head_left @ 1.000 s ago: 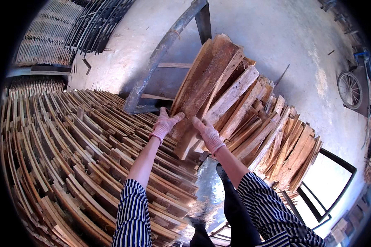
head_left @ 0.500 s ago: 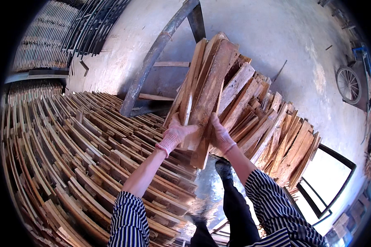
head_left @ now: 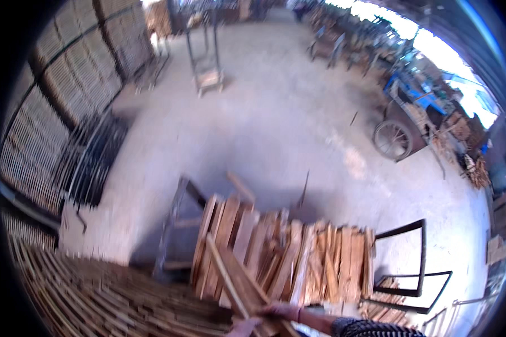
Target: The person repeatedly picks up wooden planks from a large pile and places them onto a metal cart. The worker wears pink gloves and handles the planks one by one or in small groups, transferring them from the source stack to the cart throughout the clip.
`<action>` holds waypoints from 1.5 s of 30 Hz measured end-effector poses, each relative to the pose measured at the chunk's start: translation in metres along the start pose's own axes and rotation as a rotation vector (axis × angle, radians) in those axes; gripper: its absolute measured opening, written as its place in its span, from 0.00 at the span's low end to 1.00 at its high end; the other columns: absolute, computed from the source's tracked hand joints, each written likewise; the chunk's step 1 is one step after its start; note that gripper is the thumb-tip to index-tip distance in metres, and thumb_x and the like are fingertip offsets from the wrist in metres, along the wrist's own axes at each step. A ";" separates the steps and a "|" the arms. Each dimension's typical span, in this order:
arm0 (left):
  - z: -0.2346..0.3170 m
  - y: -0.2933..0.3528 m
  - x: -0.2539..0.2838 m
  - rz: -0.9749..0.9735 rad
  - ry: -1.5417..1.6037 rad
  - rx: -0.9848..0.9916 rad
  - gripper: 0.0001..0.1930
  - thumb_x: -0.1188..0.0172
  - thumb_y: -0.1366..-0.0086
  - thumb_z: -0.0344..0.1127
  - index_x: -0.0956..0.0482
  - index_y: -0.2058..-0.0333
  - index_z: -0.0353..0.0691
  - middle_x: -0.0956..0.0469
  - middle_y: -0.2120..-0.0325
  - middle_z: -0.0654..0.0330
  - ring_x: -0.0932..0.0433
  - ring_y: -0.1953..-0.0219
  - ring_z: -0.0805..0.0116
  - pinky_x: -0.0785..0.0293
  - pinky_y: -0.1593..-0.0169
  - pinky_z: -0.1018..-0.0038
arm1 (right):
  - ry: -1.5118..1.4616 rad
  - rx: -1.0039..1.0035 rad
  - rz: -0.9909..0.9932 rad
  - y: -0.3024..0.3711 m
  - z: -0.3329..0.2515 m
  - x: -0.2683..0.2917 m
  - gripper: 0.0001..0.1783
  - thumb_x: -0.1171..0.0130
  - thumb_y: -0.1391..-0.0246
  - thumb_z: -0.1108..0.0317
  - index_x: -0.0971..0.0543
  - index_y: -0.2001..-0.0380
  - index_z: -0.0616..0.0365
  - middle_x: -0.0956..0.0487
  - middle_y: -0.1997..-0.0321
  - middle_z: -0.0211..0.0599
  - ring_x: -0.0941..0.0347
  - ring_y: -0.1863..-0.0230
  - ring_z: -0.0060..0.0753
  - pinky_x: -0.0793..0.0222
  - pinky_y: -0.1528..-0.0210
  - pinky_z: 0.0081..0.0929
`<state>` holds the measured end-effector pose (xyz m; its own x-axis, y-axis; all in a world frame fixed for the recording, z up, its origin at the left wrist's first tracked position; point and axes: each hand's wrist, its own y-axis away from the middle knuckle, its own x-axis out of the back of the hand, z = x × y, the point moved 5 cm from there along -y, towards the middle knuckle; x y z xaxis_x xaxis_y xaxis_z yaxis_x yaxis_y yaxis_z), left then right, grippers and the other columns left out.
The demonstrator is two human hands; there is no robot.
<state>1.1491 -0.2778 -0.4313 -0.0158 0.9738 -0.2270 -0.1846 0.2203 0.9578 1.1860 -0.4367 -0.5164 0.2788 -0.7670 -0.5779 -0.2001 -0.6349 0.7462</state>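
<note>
Low at the frame's bottom edge, the right hand (head_left: pixel 278 310) has its fingers wrapped around wooden slats (head_left: pixel 233 281) that slant up and away from the knuckles. Just beside it, the left hand (head_left: pixel 243 326) is blurred; grip cannot be told. Beyond the fingertips leans the stack of planks (head_left: pixel 298 258), still large. Left of the hands spreads the laid-out slat pile (head_left: pixel 95 292), so sorting looks midway.
</note>
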 end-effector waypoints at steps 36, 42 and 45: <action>-0.360 0.653 -0.007 0.750 0.610 -1.213 0.33 0.32 0.38 0.25 0.34 0.35 0.35 0.21 0.52 0.53 0.19 0.57 0.61 0.18 0.50 0.61 | 0.488 0.949 -0.602 0.370 0.125 -0.507 0.44 0.33 0.47 0.60 0.36 0.30 0.66 0.22 0.43 0.33 0.29 0.46 0.24 0.30 0.44 0.25; -0.412 0.645 0.079 0.316 0.625 -1.512 0.50 0.26 0.46 0.41 0.44 0.28 0.40 0.30 0.38 0.49 0.26 0.40 0.49 0.22 0.40 0.52 | 1.215 1.103 -0.257 0.421 0.157 -0.636 0.52 0.24 0.54 0.53 0.37 0.29 0.58 0.18 0.48 0.50 0.20 0.48 0.45 0.25 0.51 0.34; -0.446 0.676 0.062 0.325 0.678 -1.551 0.45 0.26 0.43 0.49 0.36 0.34 0.31 0.25 0.43 0.47 0.23 0.44 0.50 0.22 0.40 0.54 | 1.424 0.979 -0.187 0.449 0.177 -0.674 0.57 0.25 0.55 0.54 0.44 0.27 0.59 0.22 0.44 0.60 0.23 0.44 0.57 0.24 0.50 0.41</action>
<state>0.5849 -0.0935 0.1235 -0.5454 0.6781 -0.4926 -0.7855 -0.6186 0.0181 0.7416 -0.2210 0.1498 0.7952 -0.3495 0.4954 -0.3690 -0.9274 -0.0618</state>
